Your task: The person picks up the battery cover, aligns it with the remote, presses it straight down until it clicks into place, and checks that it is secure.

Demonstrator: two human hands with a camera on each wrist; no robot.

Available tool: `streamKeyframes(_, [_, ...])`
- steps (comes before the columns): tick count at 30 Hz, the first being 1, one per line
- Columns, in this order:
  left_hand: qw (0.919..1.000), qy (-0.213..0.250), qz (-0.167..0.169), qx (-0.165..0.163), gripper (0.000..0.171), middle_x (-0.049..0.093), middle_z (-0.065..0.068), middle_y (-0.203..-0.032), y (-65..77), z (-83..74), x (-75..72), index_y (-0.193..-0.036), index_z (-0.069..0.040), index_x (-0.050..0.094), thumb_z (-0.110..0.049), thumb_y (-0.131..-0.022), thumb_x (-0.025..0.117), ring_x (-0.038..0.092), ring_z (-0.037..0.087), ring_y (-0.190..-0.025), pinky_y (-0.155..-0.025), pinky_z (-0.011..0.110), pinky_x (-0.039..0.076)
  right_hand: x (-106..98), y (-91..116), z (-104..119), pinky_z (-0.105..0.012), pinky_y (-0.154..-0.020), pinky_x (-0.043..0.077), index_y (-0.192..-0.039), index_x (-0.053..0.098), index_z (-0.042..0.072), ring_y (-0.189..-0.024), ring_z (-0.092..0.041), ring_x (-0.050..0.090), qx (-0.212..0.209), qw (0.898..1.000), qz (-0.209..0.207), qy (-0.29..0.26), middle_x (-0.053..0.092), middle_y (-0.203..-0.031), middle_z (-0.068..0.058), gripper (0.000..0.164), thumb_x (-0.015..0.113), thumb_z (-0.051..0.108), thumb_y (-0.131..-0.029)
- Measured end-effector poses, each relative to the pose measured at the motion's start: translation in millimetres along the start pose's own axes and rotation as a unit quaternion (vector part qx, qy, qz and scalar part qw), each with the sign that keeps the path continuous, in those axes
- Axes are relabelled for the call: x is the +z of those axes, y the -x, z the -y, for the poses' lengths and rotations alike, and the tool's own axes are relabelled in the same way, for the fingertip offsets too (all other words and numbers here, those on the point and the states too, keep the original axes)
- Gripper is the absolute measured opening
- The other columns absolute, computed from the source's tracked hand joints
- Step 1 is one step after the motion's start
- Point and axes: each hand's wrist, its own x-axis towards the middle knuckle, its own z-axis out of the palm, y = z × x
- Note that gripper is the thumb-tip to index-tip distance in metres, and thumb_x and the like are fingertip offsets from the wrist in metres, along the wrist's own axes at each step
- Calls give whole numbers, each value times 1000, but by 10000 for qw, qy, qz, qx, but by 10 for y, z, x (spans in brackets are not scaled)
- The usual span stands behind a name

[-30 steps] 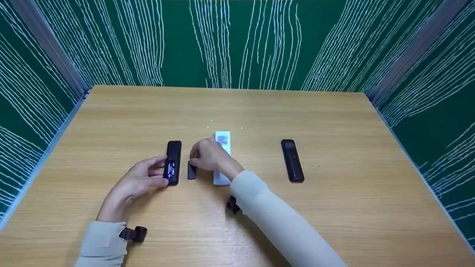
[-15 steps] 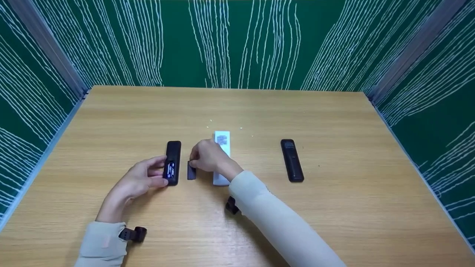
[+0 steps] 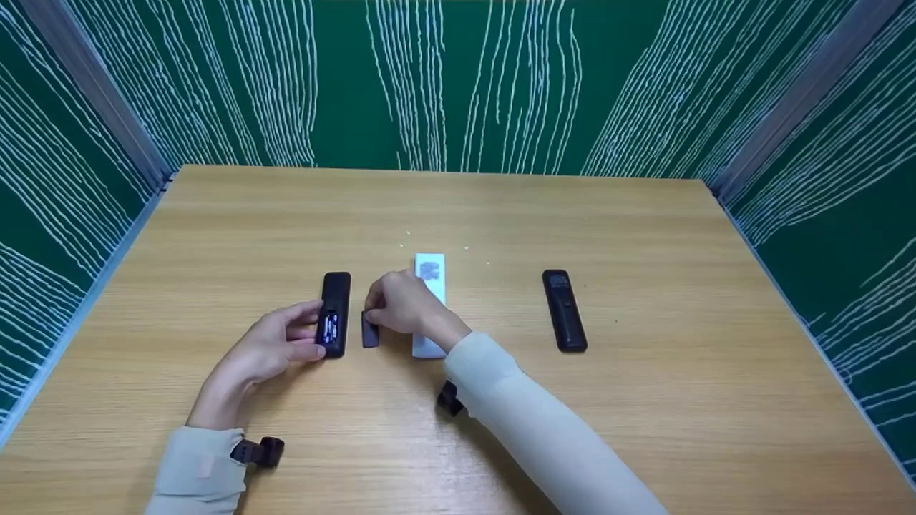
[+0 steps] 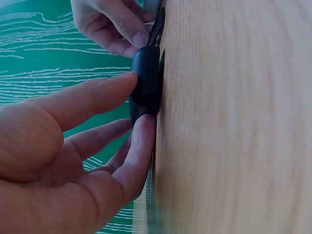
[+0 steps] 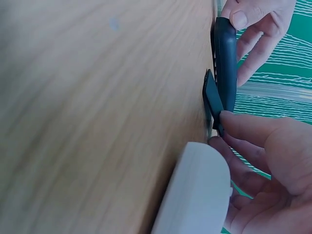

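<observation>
A black remote control (image 3: pixel 335 290) lies back up on the table, its battery compartment uncovered with batteries showing inside. My left hand (image 3: pixel 266 348) holds it from the left, thumb near its lower end and fingertips along its side; the left wrist view shows the remote (image 4: pixel 145 80) between thumb and fingers. Just to its right, my right hand (image 3: pixel 404 300) pinches the upper end of a small black battery cover (image 3: pixel 370 333). In the right wrist view the cover (image 5: pixel 212 95) slants, its pinched end raised off the wood. A white remote control (image 3: pixel 429 347) lies partly hidden beneath the right hand.
Farther right, a second black remote control (image 3: pixel 564 311) lies on the wooden table (image 3: pixel 644 415). Several tiny white specks are scattered beyond the white remote. Green panels (image 3: pixel 358 86) with white streaks stand around the back and sides.
</observation>
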Motion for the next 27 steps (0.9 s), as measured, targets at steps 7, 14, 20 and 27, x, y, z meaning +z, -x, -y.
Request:
streamKeyframes(7, [10000,-52,-31,-23,87,42,29,-159,-5,1,0,-165,4,28,10,-90,72,53,41,-135,-105,30,54,-7,0,14,-21,-69,51,-100,82,11,-75,-10,64,-28,9999,-43,-88,77,-93,-1,6,79,15,-96])
streamKeyframes(14, [9999,-108,-35,-39,87,42,29,-160,0,-6,0,-165,3,28,10,-90,72,53,42,-136,-107,32,54,-1,5,-3,-20,-68,54,-102,81,8,-75,-10,69,-83,9992,-50,-391,80,-94,-4,8,78,13,-97])
streamKeyframes(20, [9999,-90,-23,-58,88,42,29,-160,1,-5,8,-165,3,27,11,-90,72,53,42,-136,-108,35,54,-22,12,-6,-19,-59,50,-102,81,7,-69,-7,65,-144,9974,-72,-698,78,-91,-4,7,77,11,-98])
streamKeyframes(27, [9999,-161,-5,62,85,44,32,-157,-9,-1,16,-164,6,28,11,-91,72,54,44,-135,-110,38,52,-50,5,23,-17,-56,47,-101,81,7,-63,-3,61,-390,9952,-286,-852,79,-86,-4,7,76,10,-97])
